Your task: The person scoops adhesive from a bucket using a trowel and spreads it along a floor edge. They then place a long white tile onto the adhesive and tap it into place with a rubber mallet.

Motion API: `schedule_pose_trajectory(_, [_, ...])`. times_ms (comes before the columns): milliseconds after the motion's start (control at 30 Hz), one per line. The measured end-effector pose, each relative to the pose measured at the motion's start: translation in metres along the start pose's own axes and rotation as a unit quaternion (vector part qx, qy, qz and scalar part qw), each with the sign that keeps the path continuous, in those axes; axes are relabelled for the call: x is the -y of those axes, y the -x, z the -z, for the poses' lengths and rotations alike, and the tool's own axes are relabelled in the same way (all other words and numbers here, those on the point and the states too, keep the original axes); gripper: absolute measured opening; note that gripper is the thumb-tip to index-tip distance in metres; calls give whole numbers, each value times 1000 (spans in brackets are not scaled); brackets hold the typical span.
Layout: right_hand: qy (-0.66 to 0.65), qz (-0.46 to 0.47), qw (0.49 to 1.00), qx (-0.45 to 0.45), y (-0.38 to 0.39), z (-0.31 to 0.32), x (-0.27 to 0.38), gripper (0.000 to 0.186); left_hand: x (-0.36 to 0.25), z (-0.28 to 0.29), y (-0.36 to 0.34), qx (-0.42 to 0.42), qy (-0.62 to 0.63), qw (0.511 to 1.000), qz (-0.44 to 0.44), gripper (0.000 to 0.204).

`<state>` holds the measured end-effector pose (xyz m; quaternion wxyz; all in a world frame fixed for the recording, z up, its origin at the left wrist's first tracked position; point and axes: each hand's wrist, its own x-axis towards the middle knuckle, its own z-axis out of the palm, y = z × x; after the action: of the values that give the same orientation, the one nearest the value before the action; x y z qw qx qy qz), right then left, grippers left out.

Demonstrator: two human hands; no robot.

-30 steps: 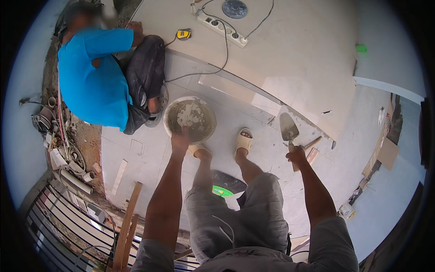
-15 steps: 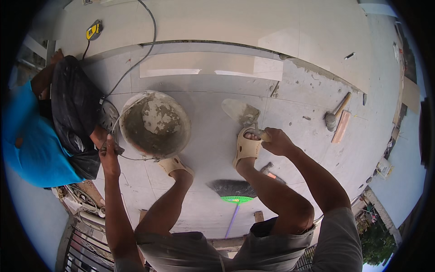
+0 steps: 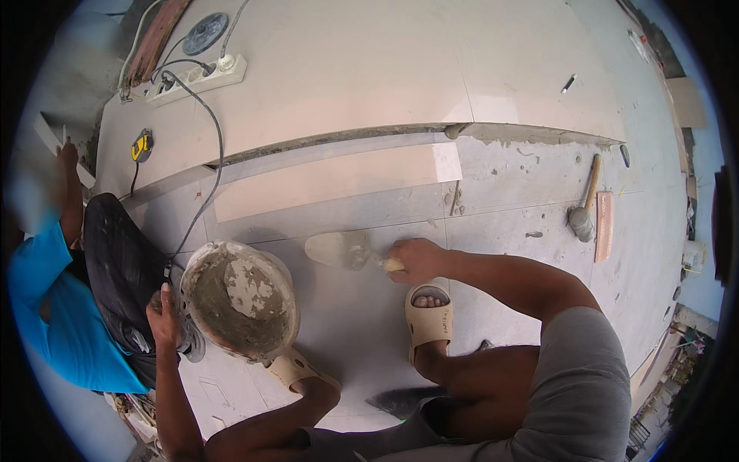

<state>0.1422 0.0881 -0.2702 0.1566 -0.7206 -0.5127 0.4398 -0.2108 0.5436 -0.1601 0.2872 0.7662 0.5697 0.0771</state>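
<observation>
Trowel and bucket in use over a tiled floor, seen from the worker's head. The trowel (image 3: 337, 249) has a broad, round-tipped blade, pale grey toward the tip and darker toward the heel, with a short yellowish handle (image 3: 393, 264). It lies in the right hand (image 3: 419, 260), whose fingers are pressed together around the handle; the blade points left, above the grey floor tiles (image 3: 346, 300), near the bucket but apart from it. The bucket (image 3: 288, 292), round and smeared with grey, stands to the left of the trowel, its mouth turned toward the viewer. Its inner wall bears a coat of grey-brown mortar (image 3: 212, 296), with a whitish, patchy area (image 3: 254, 285) toward the upper right and a reddish tint along the lower rim. Whether the bucket rests on the floor cannot be told. The left hand (image 3: 162, 317) is just beside the bucket's left side, thumb raised and fingers curled; what they close on, if anything, cannot be told. Beyond the bucket and trowel lies a long pale tile strip (image 3: 327, 177). At right, a mallet (image 3: 582, 219) lies just beside a narrow pinkish strip (image 3: 604, 227).
</observation>
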Motion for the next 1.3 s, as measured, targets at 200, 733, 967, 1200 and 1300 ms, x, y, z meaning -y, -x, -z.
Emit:
schedule_pose_trajectory(200, [74,51,995,48,-35,41,-1,47,-43,3,-31,-11,-24,997,-69,60])
schedule_pose_trajectory(733, [296,-89,946,-98,-88,119,-19,90,-173,-48,-8,138,293,944,-55,37])
schedule_pose_trajectory(967, [316,-102,942,-42,-91,120,-1,85,-187,-87,9,234,46,968,-83,44])
schedule_pose_trajectory(1200, [314,-68,946,-34,-67,97,3,85,-186,-86,3,169,-18,962,-214,45])
schedule_pose_trajectory(1300, [319,-57,946,-27,-57,89,6,84,-190,-94,-1,162,-44,966,-195,43])
